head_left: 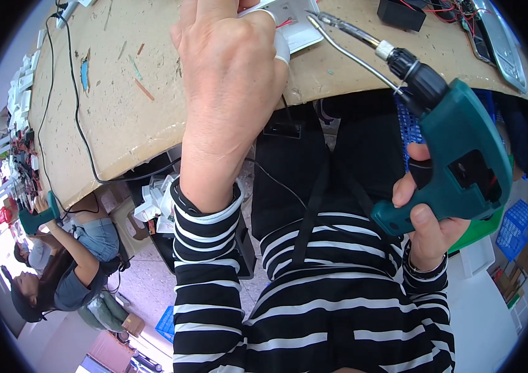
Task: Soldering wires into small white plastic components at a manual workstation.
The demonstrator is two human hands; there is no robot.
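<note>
My right hand (428, 233) is wrapped round the handle of a dark green soldering gun (475, 133), fingers near its black trigger. The gun's metal tip and thin curved feed tube point up and left, ending close to a white plastic housing (304, 34) on the table. Back of the wrist upward, my left hand (233, 68) is closed at the housing's left side, its fingertips partly cut off by the top edge. A short red wire (284, 23) shows inside the housing. Whether the tip touches anything cannot be made out.
The worn tan tabletop (133, 118) carries scraps and a black cable (72, 81). At the far right lie a black box (402, 13), red wires and a silvery tray-like part (503, 46). A co-worker (83, 267) at left holds a similar green tool (39, 217). White parts (152, 205) sit below the table.
</note>
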